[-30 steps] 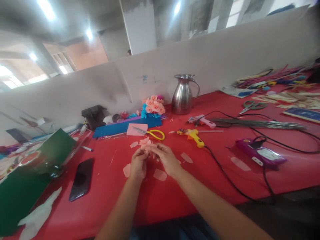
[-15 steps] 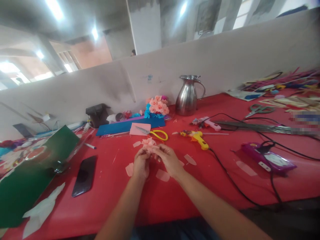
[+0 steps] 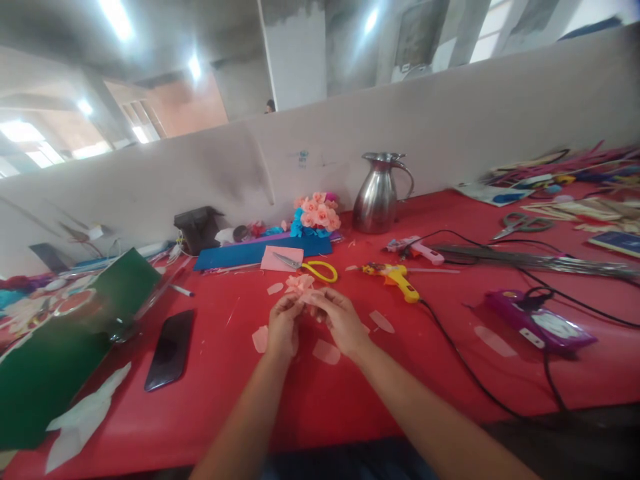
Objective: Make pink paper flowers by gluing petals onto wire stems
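Between my hands, over the middle of the red table, is a peach paper flower (image 3: 301,285). My left hand (image 3: 284,323) is closed, its fingers pinching the flower from below. My right hand (image 3: 341,321) is closed too, thumb and fingers pressed on a pale pink paper petal (image 3: 315,296) at the flower's near side. Loose petals lie around the hands, among them one at the right (image 3: 382,322) and one below the right hand (image 3: 327,351). Yellow-handled scissors (image 3: 320,271) rest on pink paper (image 3: 270,257) just beyond the flower.
A yellow glue gun (image 3: 400,280) lies to the right, its cord running to a purple power strip (image 3: 540,321). A steel jug (image 3: 376,193) stands behind, beside a bunch of peach flowers (image 3: 320,212). At the left are a phone (image 3: 170,350) and a green board (image 3: 55,360).
The view has shifted slightly, so everything sits a little lower and to the right. Both hands stay on the flower with almost the same grip.
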Tool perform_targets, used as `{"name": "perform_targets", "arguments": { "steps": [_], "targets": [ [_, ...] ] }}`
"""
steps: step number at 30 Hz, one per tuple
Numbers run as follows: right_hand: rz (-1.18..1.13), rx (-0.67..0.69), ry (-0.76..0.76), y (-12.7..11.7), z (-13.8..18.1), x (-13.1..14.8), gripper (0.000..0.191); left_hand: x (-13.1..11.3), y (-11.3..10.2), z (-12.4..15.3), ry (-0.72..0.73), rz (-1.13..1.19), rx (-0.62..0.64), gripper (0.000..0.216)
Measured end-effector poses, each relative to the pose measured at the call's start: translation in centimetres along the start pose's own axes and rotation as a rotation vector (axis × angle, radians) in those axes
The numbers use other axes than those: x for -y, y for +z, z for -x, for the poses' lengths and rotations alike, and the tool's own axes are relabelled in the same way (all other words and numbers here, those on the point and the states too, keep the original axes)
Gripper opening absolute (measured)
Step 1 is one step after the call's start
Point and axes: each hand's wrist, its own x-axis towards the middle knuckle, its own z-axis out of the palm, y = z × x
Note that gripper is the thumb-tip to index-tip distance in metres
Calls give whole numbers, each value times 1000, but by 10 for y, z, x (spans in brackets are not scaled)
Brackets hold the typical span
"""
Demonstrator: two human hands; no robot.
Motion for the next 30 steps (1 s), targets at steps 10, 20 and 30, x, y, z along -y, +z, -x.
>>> {"name": "perform_targets", "arguments": {
  "steps": [10, 20, 30],
  "targets": [
    [64, -30, -15, -3, 1, 3, 20, -2, 2, 2, 76, -160, -18, 21],
    [54, -13, -45, -7, 1, 1, 15, 0, -1, 3, 186, -394, 51, 20],
    [181, 48, -157, -6, 5, 4, 11, -2, -1, 3, 183, -390, 52, 16]
  ]
}}
